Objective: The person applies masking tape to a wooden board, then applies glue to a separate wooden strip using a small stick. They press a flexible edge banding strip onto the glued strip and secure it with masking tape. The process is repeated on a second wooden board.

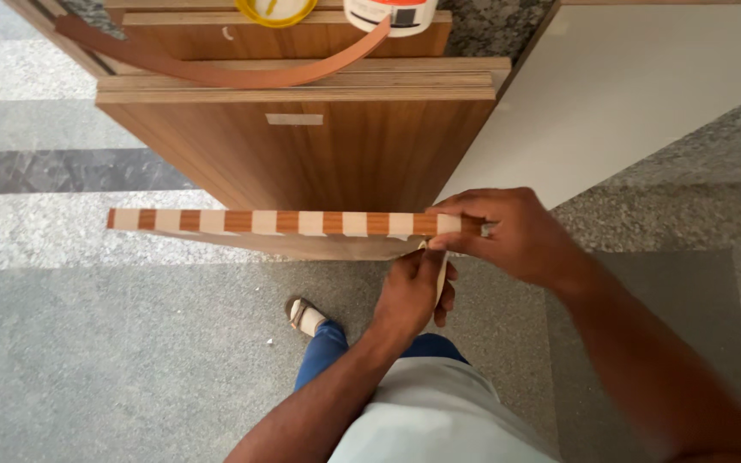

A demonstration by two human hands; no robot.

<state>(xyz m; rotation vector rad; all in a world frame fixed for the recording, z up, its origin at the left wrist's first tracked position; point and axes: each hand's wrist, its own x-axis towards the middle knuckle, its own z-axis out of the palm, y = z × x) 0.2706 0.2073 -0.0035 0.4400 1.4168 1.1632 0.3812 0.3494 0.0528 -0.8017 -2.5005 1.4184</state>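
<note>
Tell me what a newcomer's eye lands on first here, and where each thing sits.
First, the wooden board edge crossed by pale tape pieces in brown-and-white stripes, running across the middle. At its right end the right hand presses on the edge while the left hand pinches a pale strip just beneath it. Behind, stacked brown laminate panels carry a curled brown edge-banding strip at the top.
</note>
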